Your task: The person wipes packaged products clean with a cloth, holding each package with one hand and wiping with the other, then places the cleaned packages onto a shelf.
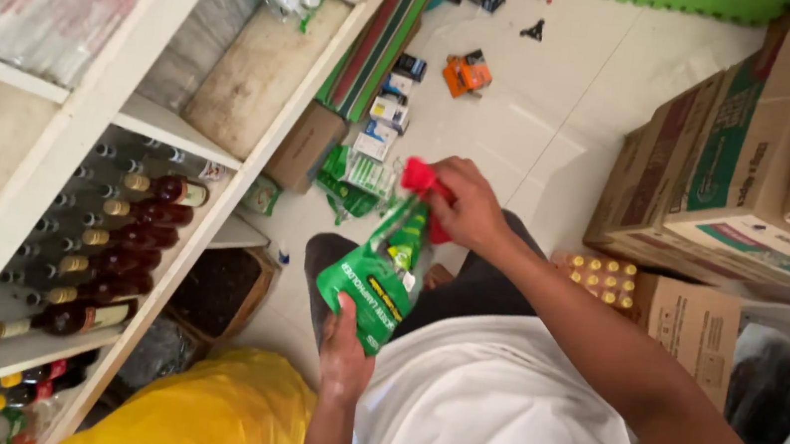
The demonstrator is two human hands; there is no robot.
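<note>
Green bottle [376,280]: both hands' fingers gripping it, above white tiled floor [548,120], beside shelves [165,214].

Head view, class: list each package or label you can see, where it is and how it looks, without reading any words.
Green pouch: between both hands, red top.
Cardboard boxes: right, brown with green panels.
Dark bottles: left shelf, gold caps, pale labels.
Small packets: floor, white and blue.
Orange packet: floor beyond.
</note>
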